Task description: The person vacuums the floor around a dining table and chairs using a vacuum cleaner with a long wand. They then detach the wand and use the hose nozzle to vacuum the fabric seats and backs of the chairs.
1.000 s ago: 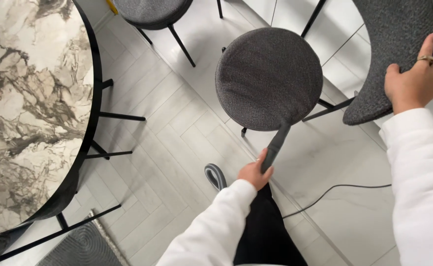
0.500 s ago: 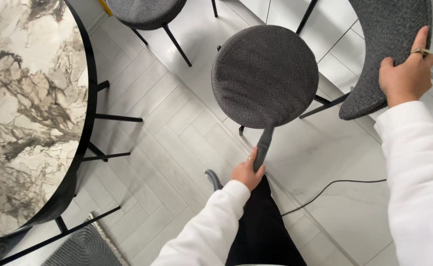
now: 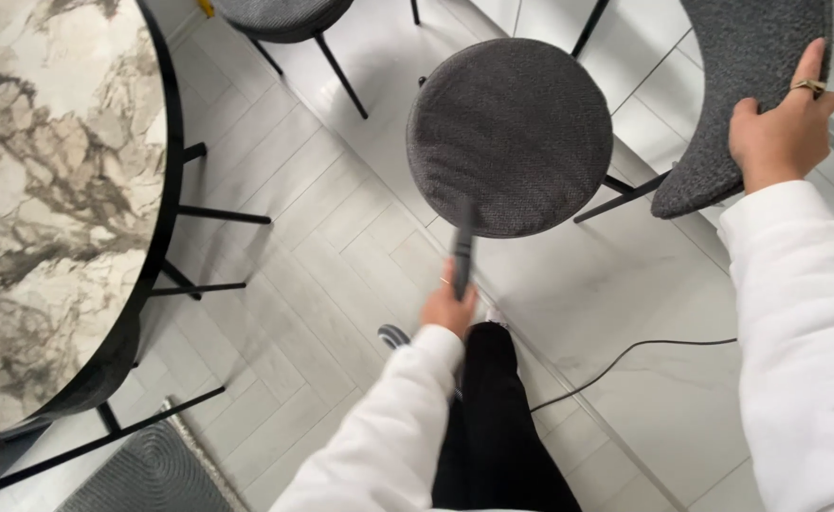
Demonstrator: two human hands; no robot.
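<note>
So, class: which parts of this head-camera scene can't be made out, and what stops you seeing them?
- Dark tool: blurred; its tip blends into the round seat, its lower end sits inside the left hand.
- Curved backrest: cut off by the top edge.
- Cable: one end hidden behind the black trouser leg.
- Marble table: cut off at left.

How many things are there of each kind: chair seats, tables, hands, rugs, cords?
Round grey chair seats: 2
Curved grey chair backs: 1
Marble tables: 1
Hands, left hand and right hand: 2
Dark nozzles: 1
Grey rugs: 1
Black cords: 1
Total: 9
</note>
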